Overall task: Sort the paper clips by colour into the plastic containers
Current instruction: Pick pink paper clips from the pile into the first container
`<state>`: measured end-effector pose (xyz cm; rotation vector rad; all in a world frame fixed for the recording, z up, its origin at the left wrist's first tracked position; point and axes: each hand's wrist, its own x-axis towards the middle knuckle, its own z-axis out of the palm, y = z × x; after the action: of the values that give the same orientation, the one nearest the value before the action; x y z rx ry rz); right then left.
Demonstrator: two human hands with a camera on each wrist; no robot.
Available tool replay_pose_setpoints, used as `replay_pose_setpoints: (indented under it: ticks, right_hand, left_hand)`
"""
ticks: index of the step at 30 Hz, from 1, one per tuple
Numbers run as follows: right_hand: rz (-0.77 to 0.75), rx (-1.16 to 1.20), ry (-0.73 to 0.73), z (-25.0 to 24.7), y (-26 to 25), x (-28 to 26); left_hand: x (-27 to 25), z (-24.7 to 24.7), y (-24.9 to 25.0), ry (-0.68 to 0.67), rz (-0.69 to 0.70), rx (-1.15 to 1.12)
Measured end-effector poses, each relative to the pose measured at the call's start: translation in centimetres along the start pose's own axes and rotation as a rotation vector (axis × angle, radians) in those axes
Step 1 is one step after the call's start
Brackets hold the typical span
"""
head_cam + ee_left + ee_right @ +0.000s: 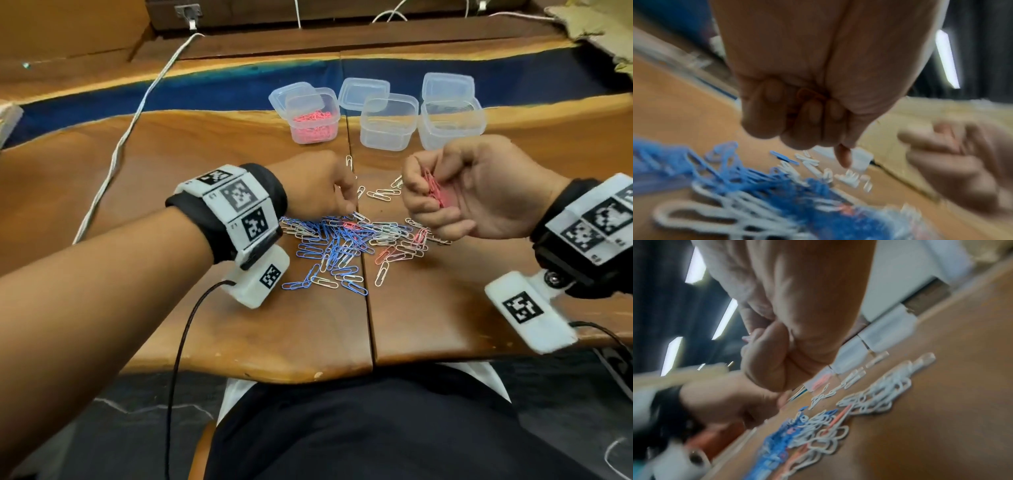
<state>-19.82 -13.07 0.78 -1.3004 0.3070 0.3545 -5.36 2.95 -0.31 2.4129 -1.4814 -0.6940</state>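
A mixed pile of paper clips point(346, 246) lay on the surface point(445, 301). The right hand point(479, 192) clutched pink clips point(434, 190); the left hand point(318, 188), curled, perhaps pinched one. Beyond stood the containers point(387, 123).

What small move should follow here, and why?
Probably carry the right hand to the container of pink clips and drop in the pink clips it holds: pink already sits there, while the other two containers look empty.
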Motion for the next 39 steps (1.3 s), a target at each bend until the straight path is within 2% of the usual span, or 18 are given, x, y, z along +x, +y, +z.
replay_pose_setpoints:
  ticks: [3,12,21,28,32,39]
  right_hand:
    - [-0.004,0.038,0.023,0.0,-0.2,0.0]
    - [0.040,-0.233,0.200,0.6,0.7,0.3]
    - [0.047,-0.340,0.256,1.5,0.7,0.1]
    - [0.050,-0.396,0.263,1.7,0.8,0.2]
    - [0.053,-0.413,0.270,1.7,0.9,0.3]
    - [0.064,-0.426,0.272,2.0,0.9,0.7]
  left_hand:
    - [0.3,0.7,0.0,0.011,0.013,0.106]
    - [0.5,1.4,0.2,0.045,0.067,0.339]
    - [0.0,1.6,0.0,0.037,0.080,0.345]
    - [0.1,1.5,-0.3,-0.001,0.037,0.197]
    - [-0.5,0.8,-0.5,0.024,0.026,-0.008]
    - [-0.7,0.7,-1.3,-0.087,-0.096,-0.383]
